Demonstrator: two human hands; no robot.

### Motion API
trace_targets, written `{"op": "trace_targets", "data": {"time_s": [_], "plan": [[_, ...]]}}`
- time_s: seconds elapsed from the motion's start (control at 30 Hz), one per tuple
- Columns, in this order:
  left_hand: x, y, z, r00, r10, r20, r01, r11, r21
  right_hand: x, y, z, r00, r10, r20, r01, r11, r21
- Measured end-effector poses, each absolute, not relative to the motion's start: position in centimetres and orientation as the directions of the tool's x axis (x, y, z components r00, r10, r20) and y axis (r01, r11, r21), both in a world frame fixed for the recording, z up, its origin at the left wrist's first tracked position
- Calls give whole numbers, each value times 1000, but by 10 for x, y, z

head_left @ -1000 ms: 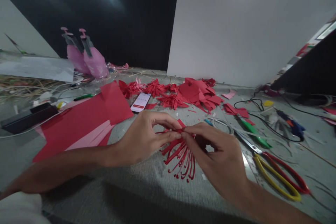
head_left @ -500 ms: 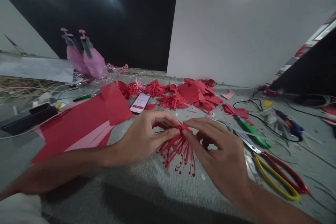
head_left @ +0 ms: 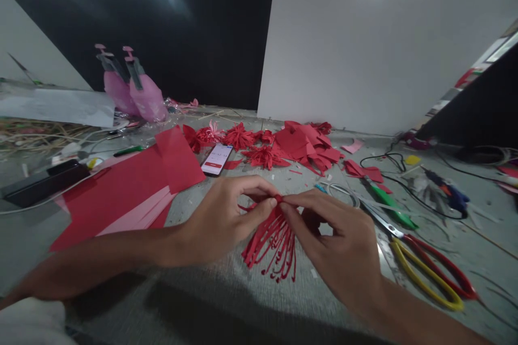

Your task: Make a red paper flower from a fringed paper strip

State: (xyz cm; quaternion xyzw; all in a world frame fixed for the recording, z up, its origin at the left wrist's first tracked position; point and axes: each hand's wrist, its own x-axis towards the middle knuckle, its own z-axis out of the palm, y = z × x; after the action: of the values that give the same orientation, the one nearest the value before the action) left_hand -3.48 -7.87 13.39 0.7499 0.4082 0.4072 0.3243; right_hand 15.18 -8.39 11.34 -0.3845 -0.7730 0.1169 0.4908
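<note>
A red paper fringe [head_left: 270, 242] with thin strips, several of them curled at the tips, hangs down between my hands. My left hand [head_left: 229, 215] pinches its gathered top edge between thumb and forefinger. From the other side, the thumb and forefinger of my right hand [head_left: 338, 226] grip the same top edge, almost touching the left fingertips. The strips fan toward me above the grey surface. Fingers hide most of the pinched part. Close to my right hand lie large scissors [head_left: 429, 269] with one red and one yellow handle.
Red paper sheets [head_left: 121, 188] with pink strips lie left. A phone [head_left: 217, 159] lies beyond my hands, near red paper flowers [head_left: 265, 156] and a pile of red cut paper [head_left: 305, 143]. A green-handled cutter [head_left: 390, 205] and a glue gun [head_left: 447, 194] are right. Pink spray bottles [head_left: 145, 97] stand behind.
Both hands have dipped slightly, and the fringe hangs lower with its strips drawn closer together. The fingertips have come nearer each other at the top edge. Both hands keep their pinch.
</note>
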Motion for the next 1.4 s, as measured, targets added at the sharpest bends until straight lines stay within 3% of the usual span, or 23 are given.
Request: {"op": "trace_targets", "data": {"time_s": [0.3, 0.6, 1.4], "plan": [[-35, -80, 133, 362, 869, 337, 364, -465, 807, 153, -82, 112, -219, 680, 700, 494, 696, -522], [-38, -79, 136, 402, 889, 218, 318, -359, 878, 155, -83, 114, -185, 689, 701, 513, 676, -529], [-44, -77, 147, 423, 878, 225, 316, -375, 871, 154, -84, 123, -277, 707, 651, 460, 692, -556]]}}
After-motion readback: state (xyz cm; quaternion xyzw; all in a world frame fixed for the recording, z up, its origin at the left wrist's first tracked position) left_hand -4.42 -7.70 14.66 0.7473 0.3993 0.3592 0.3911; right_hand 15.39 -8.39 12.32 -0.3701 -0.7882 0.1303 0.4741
